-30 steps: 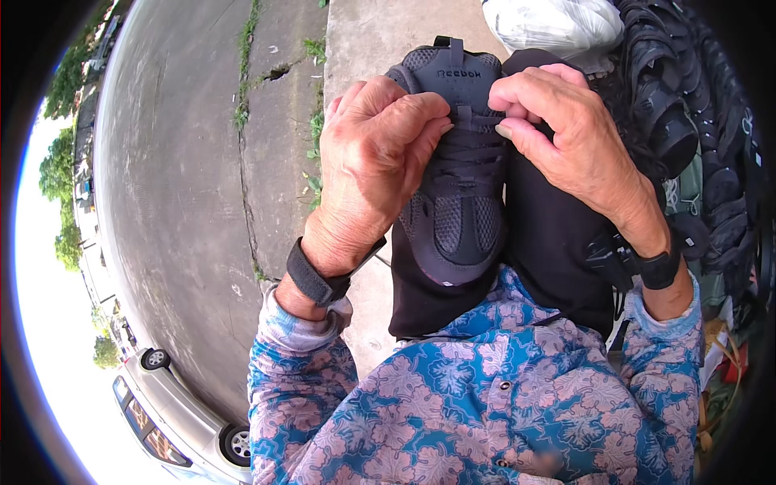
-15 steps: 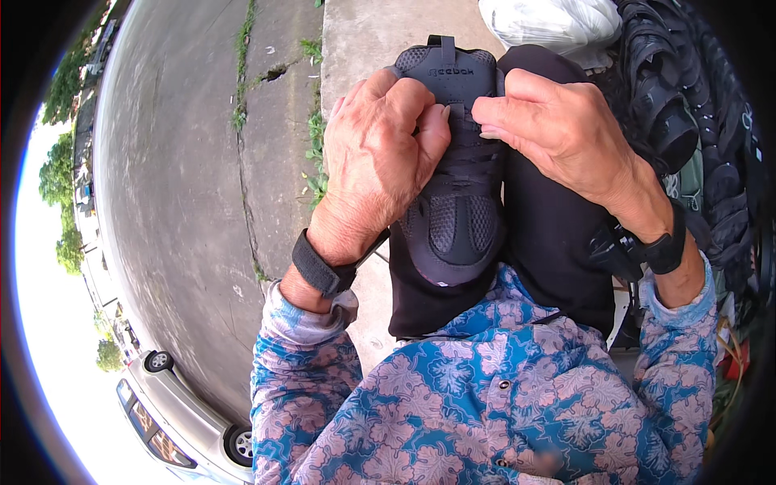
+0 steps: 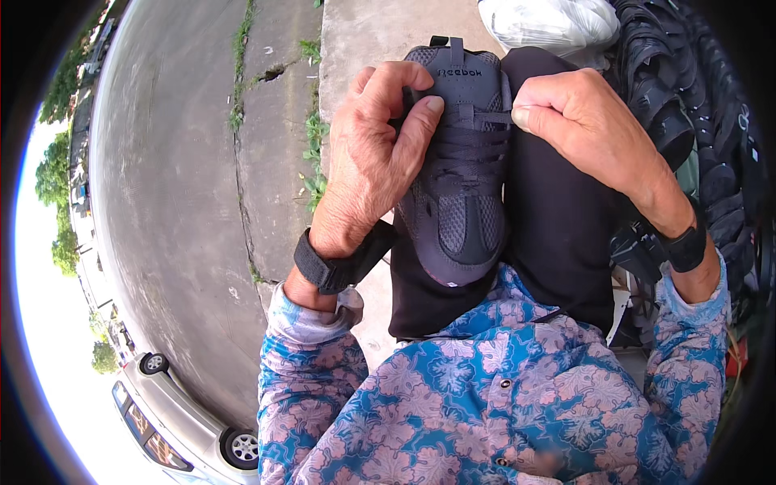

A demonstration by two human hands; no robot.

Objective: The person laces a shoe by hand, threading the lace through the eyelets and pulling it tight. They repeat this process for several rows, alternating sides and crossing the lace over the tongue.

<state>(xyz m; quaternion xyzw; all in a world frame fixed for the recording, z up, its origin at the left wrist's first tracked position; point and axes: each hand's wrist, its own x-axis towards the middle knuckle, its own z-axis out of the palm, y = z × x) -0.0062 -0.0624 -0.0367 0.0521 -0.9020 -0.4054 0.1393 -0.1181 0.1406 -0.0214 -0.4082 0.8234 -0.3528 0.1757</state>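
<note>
A dark grey sneaker (image 3: 470, 218) lies along my left thigh, its toe pointing toward me. Black laces (image 3: 469, 149) cross its front below the padded tongue (image 3: 459, 81). With thumb and fingertip pinched, my right hand (image 3: 586, 121) grips a flat shoelace (image 3: 493, 117) and draws it taut off the shoe's right edge. On the other side, my left hand (image 3: 376, 133) is curled against the shoe's upper left edge, holding it. Its thumb and index finger rest near the tongue with a gap between them; the remaining fingers are partly hidden.
Many black shoes (image 3: 667, 121) are piled along the right. A white plastic bag (image 3: 550, 24) sits beyond my knees. Paved ground with a weedy crack (image 3: 238, 121) stretches to the left, where a silver car (image 3: 178, 416) is parked.
My right hand has moved right and slightly down, stretching the lace sideways. The left thumb and index finger have parted more from the shoe's middle, uncovering more of the laces and tongue.
</note>
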